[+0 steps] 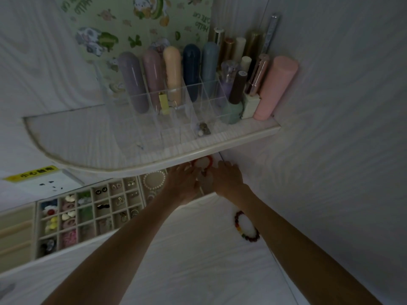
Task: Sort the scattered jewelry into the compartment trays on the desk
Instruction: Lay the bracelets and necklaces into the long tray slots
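Forearms near; shelf (pixel 154 159) hides bracelet (pixel 202 162)

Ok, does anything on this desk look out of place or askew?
One thing: a multicolored bead bracelet lies loose on the white desk beside the right forearm, outside the compartment tray. Both hands reach under the shelf at a red-rimmed item; dim, blurred light hides their grip.

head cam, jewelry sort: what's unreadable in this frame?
- Both grips: left hand and right hand meet under the shelf; dim and blurred, contact unclear.
- Red bracelet: partly hidden by the shelf edge.
- Compartment tray: pieces too small and dark to identify.
- Pearl bracelet: its lower part is behind the left forearm.
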Available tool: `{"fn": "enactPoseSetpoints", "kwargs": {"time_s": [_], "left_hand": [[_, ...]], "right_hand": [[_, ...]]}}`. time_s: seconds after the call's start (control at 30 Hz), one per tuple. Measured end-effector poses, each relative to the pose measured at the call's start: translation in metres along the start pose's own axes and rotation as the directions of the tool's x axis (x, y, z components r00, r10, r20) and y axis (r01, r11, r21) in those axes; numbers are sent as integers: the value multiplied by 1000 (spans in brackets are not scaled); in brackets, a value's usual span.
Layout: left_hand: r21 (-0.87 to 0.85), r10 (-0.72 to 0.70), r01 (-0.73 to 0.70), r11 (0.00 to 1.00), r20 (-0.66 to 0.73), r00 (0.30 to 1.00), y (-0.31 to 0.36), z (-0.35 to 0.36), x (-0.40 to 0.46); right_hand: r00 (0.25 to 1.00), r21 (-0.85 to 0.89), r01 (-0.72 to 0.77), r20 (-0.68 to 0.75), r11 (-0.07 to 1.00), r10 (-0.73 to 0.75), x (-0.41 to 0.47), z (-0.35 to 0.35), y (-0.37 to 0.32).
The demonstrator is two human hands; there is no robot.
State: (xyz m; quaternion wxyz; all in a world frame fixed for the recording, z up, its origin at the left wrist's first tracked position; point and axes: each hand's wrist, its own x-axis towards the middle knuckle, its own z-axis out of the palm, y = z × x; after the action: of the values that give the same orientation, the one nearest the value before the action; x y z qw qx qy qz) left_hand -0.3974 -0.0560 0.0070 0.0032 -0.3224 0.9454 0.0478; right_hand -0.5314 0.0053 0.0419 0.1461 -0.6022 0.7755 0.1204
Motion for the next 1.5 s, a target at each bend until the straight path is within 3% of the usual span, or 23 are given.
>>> {"fn": "enactPoseSetpoints", "kwargs": {"time_s": [0.17,0.23,0.3,0.37,0.43,0.5,0.57,0.63,0.7,0.83,0.9,1.0,1.13,1.27,1.37,1.5], "left_hand": [[3,14,-13,1000,-73,997,0,-1,-2],[-53,6,-14,999,-142,990,5,-4,-8],[-179,-67,32,983,-193,979,15,-7,-22],[-278,-123,54,959,-239,963,30,-7,-40],[-386,-143,86,918,-122,982,46,-6,-54],[-466,-132,172,868,117,984,60,-1,-62],[-540,-101,301,786,369,924,73,8,-66],[-613,-84,424,666,504,860,84,15,-69],[-630,-149,514,583,539,829,91,20,-68],[-617,-210,562,552,549,809,97,21,-69],[-631,-163,553,545,566,808,97,22,-71],[-691,-55,535,487,587,808,94,16,-75],[-689,-60,448,570,508,859,89,11,-80],[-792,-217,347,502,273,937,76,1,-75],[-830,-341,234,507,56,938,62,-11,-55],[-769,-448,295,567,13,894,42,-23,-27]], "right_hand": [[1000,62,-6,-3,998,6,-5,-8,3],[998,281,8,-60,960,9,-16,-9,7],[987,539,8,-138,842,79,-34,-4,9],[965,658,11,-204,753,165,-53,9,14],[950,646,-2,-237,763,203,-70,26,19],[949,551,-46,-238,833,209,-85,39,24],[959,433,-100,-198,896,202,-96,50,25],[973,373,-149,-110,916,203,-107,59,25],[974,297,-201,-38,934,222,-112,65,24],[961,228,-274,41,934,272,-114,65,27],[974,235,-224,91,946,208,-115,64,25],[995,385,-89,76,919,64,-117,64,23],[999,634,19,-33,773,3,-114,60,20],[969,763,80,-210,642,130,-104,45,15],[904,767,133,-354,628,240,-83,31,9],[813,628,202,-536,752,230,-50,23,6]]}}
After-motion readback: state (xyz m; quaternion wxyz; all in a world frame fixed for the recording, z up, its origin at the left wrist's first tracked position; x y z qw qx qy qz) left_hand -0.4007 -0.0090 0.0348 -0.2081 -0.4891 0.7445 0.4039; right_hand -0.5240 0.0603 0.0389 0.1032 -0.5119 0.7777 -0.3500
